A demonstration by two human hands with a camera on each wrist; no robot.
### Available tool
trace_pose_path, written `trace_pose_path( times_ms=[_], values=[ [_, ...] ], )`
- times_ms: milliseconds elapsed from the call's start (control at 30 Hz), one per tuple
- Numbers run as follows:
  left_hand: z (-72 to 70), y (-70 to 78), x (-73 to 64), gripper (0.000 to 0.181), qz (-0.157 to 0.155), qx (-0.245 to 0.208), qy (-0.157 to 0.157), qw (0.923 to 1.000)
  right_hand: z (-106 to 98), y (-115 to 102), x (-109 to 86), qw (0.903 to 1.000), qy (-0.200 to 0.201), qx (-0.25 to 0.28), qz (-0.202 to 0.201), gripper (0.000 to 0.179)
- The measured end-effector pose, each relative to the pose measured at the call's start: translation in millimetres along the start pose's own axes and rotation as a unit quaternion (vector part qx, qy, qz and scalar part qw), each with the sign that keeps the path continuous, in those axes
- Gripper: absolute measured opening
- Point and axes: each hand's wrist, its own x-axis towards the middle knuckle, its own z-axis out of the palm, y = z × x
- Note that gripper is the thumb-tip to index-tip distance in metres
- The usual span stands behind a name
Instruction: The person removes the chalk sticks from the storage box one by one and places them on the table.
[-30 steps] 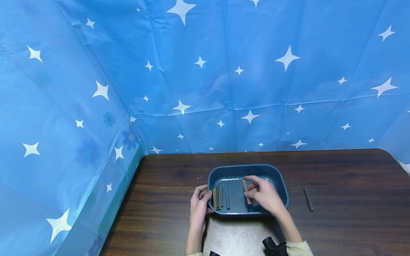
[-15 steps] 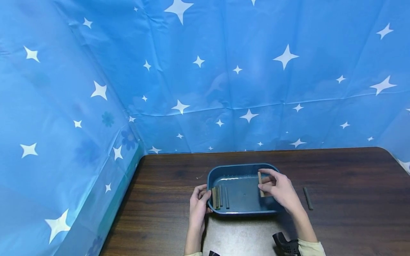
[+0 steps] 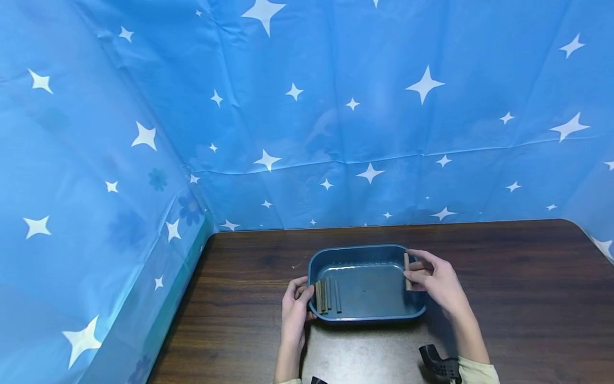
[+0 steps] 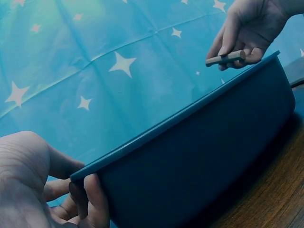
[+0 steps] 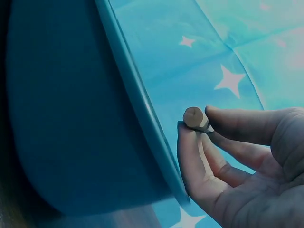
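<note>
A dark blue rectangular tray (image 3: 364, 319) with raised walls stands on the table. My left hand (image 3: 294, 312) grips its left edge, thumb inside and fingers outside; the left wrist view shows the rim (image 4: 137, 140) between them. My right hand (image 3: 441, 282) pinches a short tan stick (image 3: 406, 272) between thumb and fingertips, above the tray's right end. From the right wrist view, that stick (image 5: 194, 118) shows a many-sided end and is clear of the rim. Several thin brown and grey sticks (image 3: 328, 296) lie side by side inside the tray's left end.
The dark wooden table (image 3: 249, 277) extends to both sides of the tray. A blue curtain with white stars (image 3: 307, 128) hangs behind it and along the left. Black wrist mounts (image 3: 438, 362) sit at my wrists.
My right hand has carried the tan stick rightward and up from the tray's middle to its right end. The lone dark stick on the table is now hidden. My left hand keeps its grip.
</note>
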Motion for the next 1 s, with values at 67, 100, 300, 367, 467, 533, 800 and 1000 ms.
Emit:
trace_pose_path(
  times_ms=[67,100,300,367,467,533,800,1000],
  values=[
    [0.0,-0.3,0.2,0.037,0.001,-0.001,0.0,1.0,-3.2,0.6,-0.8,1.0,0.005,0.001,0.001,0.055],
    [0.0,-0.4,0.3,0.037,0.001,-0.002,0.001,1.0,-5.0,0.9,-1.4,1.0,0.008,0.001,0.002,0.054],
    [0.0,-0.5,1.0,0.036,0.0,-0.004,0.006,1.0,-17.1,4.6,-4.4,0.9996,0.025,-0.008,0.008,0.055],
    [0.2,-0.7,1.0,0.036,-0.002,-0.003,0.008,1.0,-20.4,6.3,-5.2,0.9994,0.03,-0.014,0.008,0.055],
    [1.0,-0.9,0.7,0.035,-0.003,-0.002,0.009,1.0,-24.4,9.2,-6.4,0.9991,0.036,-0.021,0.011,0.054],
    [1.2,-1.0,0.2,0.035,0.0,-0.001,0.01,1.0,-26.2,10.7,-6.8,0.9988,0.039,-0.027,0.013,0.054],
    [1.3,-2.1,1.3,0.037,0.001,-0.004,0.004,1.0,-35.3,16.7,-8.1,0.9978,0.041,-0.05,0.014,0.054],
    [0.8,-3.1,1.9,0.036,0.003,-0.001,0.007,1.0,-45.1,23.9,-8.1,0.997,0.033,-0.067,0.023,0.053]
  ],
)
